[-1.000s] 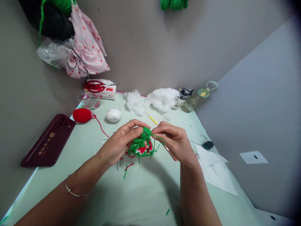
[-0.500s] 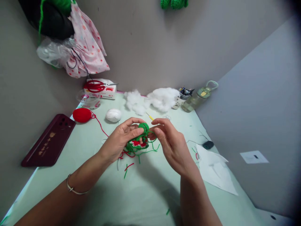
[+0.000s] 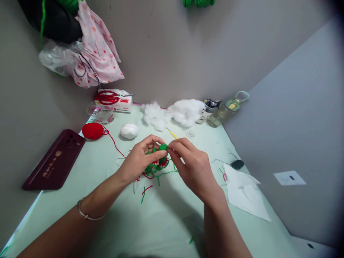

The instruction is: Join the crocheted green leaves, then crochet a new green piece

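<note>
A small green and red crochet piece (image 3: pixel 158 160) sits between both hands just above the pale green table (image 3: pixel 150 222). My left hand (image 3: pixel 139 159) grips it from the left, thumb and fingers closed around it. My right hand (image 3: pixel 189 165) pinches its top right edge with thumb and forefinger; whether it holds a needle I cannot tell. Loose green and red yarn ends (image 3: pixel 150 179) trail below the piece onto the table.
A red yarn ball (image 3: pixel 92 130), a white yarn ball (image 3: pixel 129 130), white stuffing (image 3: pixel 177 113), red scissors (image 3: pixel 109 97) on a box, a dark red phone (image 3: pixel 55 159), a yellow-handled hook (image 3: pixel 173 134), a bottle (image 3: pixel 225 109), white paper (image 3: pixel 245 195). Bags hang at top left.
My right hand moved left and closed in on the crochet piece; the green strand it held out to the right a second ago now lies slack under the piece.
</note>
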`<state>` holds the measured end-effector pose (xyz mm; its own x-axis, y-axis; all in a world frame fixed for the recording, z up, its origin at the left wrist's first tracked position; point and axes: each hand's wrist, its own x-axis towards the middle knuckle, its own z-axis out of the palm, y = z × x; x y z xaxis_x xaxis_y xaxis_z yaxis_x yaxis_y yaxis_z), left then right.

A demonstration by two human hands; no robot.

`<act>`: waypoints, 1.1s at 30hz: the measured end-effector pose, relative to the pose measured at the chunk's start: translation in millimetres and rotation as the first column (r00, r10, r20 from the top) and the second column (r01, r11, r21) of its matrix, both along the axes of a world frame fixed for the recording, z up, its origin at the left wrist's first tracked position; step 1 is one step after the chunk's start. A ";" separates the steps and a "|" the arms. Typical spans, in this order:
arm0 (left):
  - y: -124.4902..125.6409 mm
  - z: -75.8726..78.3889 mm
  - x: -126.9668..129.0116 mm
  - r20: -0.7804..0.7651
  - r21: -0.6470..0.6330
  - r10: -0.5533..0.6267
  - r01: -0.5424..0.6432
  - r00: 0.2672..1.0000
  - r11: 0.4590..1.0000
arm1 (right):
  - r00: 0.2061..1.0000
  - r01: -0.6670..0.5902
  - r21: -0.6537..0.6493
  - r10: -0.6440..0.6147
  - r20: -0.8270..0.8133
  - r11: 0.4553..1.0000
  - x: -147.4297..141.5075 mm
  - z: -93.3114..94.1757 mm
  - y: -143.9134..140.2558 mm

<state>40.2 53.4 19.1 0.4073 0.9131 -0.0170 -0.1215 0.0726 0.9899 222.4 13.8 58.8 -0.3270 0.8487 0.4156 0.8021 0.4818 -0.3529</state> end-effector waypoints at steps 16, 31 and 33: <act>-0.6 -5.3 4.9 -0.034 -0.008 -0.184 0.184 0.982 0.983 | 0.372 -0.205 -0.176 -0.089 -0.924 0.963 15.9 25.3 -0.6; 5.9 0.2 -1.9 0.235 -0.211 -0.063 0.114 0.970 0.971 | 0.560 0.148 0.029 -0.059 -0.826 0.989 23.5 27.5 -4.0; 5.3 2.1 -2.7 0.259 -0.221 -0.064 0.124 0.964 0.967 | 0.702 0.149 0.059 -0.064 -0.710 0.987 19.1 25.6 -5.9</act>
<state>37.4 58.6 21.2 0.5100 0.8528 -0.1124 -0.3424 0.3211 0.8830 241.5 7.9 84.4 0.1868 0.7972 0.5741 0.3890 0.4766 -0.7884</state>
